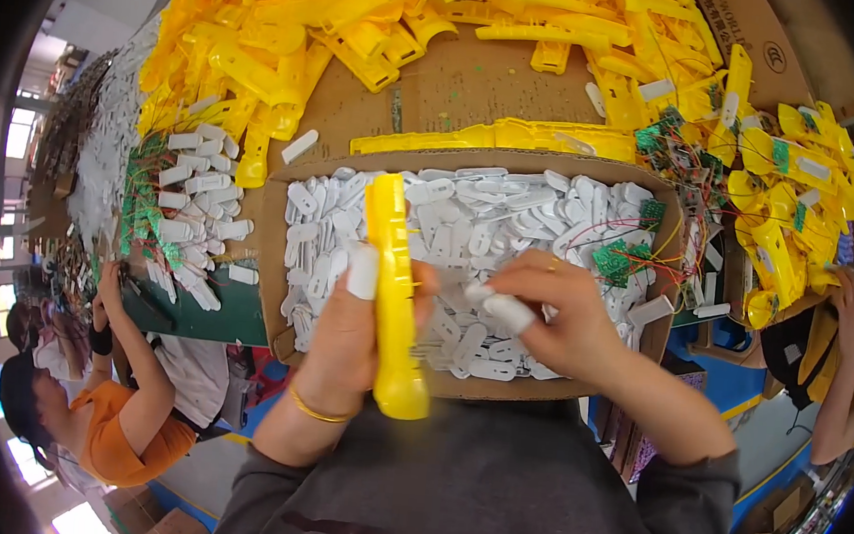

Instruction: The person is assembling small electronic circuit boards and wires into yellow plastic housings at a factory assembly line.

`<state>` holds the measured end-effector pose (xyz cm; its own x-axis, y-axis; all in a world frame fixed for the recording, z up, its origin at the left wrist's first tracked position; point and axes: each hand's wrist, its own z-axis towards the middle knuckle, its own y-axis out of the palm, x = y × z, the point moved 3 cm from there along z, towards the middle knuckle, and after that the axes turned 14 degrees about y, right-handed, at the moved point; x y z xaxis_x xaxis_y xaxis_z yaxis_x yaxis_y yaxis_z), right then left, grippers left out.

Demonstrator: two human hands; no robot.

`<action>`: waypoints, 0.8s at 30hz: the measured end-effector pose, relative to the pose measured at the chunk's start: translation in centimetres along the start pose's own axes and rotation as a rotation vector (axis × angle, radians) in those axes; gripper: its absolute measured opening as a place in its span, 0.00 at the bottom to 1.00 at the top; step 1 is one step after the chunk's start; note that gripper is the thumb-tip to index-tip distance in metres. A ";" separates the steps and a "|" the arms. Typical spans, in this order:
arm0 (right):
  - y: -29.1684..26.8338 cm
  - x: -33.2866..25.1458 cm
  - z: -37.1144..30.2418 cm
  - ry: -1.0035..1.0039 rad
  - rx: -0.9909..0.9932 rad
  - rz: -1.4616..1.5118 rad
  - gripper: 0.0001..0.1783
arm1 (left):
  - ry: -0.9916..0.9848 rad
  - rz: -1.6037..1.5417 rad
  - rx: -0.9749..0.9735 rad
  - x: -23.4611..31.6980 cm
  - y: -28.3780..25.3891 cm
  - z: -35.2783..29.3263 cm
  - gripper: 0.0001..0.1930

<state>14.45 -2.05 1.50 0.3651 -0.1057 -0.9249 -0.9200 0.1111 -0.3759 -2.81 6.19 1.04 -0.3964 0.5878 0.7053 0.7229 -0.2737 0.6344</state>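
Head view: a yellow plastic housing point(392, 294) is gripped upright by the left hand point(351, 336), steadied while a white oval piece point(506, 311) is pinched in the right hand point(553, 317) fingers over a cardboard tray point(272, 255).

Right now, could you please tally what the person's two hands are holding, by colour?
Yellow casing, in the left hand: 1
White insert, in the right hand: 1
Total: 2
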 end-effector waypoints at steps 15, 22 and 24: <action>1.3 0.9 -3.3 0.578 -0.257 1.037 0.04 | -0.004 -0.066 -0.097 -4.3 3.1 0.3 0.17; 2.0 0.0 -4.2 0.577 -0.215 1.016 0.04 | 0.054 0.160 -0.157 -4.9 2.9 0.3 0.19; 2.2 -0.6 -4.6 0.530 -0.175 0.972 0.04 | 0.087 0.293 -0.127 -4.4 3.6 0.1 0.25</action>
<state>11.57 -6.28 1.48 -0.5877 -0.4616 -0.6645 -0.8038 0.2392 0.5448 1.60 2.70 0.26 -0.2331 0.4046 0.8843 0.7393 -0.5171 0.4314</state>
